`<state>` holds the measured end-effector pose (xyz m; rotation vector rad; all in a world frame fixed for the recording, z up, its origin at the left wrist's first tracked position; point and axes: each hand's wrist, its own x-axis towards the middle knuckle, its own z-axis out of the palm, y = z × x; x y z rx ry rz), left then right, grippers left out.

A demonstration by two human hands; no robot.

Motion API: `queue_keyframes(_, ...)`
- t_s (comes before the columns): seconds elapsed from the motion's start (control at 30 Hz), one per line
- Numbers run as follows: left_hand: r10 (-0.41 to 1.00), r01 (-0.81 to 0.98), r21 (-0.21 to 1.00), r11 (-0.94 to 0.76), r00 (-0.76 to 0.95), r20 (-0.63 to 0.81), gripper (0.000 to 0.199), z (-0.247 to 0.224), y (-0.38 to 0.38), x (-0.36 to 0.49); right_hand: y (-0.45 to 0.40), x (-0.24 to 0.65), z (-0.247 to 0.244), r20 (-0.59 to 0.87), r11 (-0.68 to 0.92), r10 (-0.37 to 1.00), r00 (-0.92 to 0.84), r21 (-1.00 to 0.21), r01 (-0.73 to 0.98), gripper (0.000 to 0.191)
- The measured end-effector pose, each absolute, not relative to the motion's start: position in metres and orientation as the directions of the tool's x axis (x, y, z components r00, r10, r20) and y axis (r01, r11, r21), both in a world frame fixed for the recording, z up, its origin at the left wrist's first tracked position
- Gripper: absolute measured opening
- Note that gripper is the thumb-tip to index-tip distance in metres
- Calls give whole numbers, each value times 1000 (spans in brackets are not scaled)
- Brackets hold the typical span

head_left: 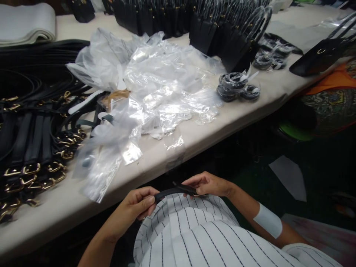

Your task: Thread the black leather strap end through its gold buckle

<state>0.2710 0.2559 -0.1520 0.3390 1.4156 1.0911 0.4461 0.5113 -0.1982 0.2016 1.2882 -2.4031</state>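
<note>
A black strap [172, 191] with a small gold-coloured metal part is stretched between my two hands, just above my striped clothing. My left hand [139, 203] is closed, thumb on top, around one end of it. Around the other end, by the metal part, the fingers of my right hand [209, 184] are closed. Both hands are off the table, in front of its near edge. Closest to them on the table lie clear plastic bags [130, 148]. To the left, black straps with gold buckles [32, 168] lie in rows.
A large heap of clear plastic bags [167, 78] covers the middle of the table [155, 163]. Wrapped coiled straps [233, 85] sit to its right. Black handbags [211, 33] stand at the back, and another handbag [319, 55] is at the right. Folded white material [26, 20] lies far left.
</note>
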Motion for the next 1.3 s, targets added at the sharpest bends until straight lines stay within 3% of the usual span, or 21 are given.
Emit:
queue_keyframes(0.1, 724, -363, 757, 543, -256, -641, 40, -154, 245, 273, 516, 445, -198, -316, -451, -309, -897, -782, 431, 61)
queue_keyframes(0.17, 717, -301, 770, 563, -286, -636, 42, -156, 243, 277, 514, 444, -196, -356, -410, -240, -903, -806, 427, 53)
queue_keyframes(0.3, 795, -81, 835, 544, -270, -544, 38, -157, 253, 288, 501, 442, -193, -392, -412, -125, -912, -816, 407, 44)
queue_keyframes(0.4, 838, -28, 859, 511, -209, -505, 32, -157, 266, 294, 490, 442, -193, -352, -439, -97, -931, -824, 357, 44)
queue_keyframes(0.57, 839, -93, 861, 500, -191, -509, 30, -157, 261, 284, 493, 450, -193, -343, -547, 122, -931, -806, 225, 35)
queue_keyframes(0.73, 816, -156, 867, 473, -294, -498, 29, -152, 227, 266, 526, 459, -195, -385, -647, 372, -845, -760, 62, 33)
queue_keyframes(1.0, 737, -377, 833, 405, -405, -542, 49, -146, 216, 261, 551, 449, -183, -373, -596, 494, -785, -803, 6, 36)
queue_keyframes(1.1, 712, -279, 850, 446, -465, -526, 54, -145, 218, 262, 554, 442, -180, -322, -460, 543, -776, -887, 47, 39)
queue_keyframes(1.17, 703, -140, 853, 502, -509, -497, 60, -146, 226, 255, 550, 442, -178, -296, -304, 535, -791, -941, 146, 51)
queue_keyframes(1.23, 754, 74, 857, 510, -518, -404, 65, -144, 249, 230, 542, 444, -174, -319, -166, 457, -830, -948, 274, 65)
queue_keyframes(1.3, 843, 268, 863, 429, -463, -275, 71, -134, 295, 189, 532, 444, -169, -340, -117, 361, -868, -940, 320, 61)
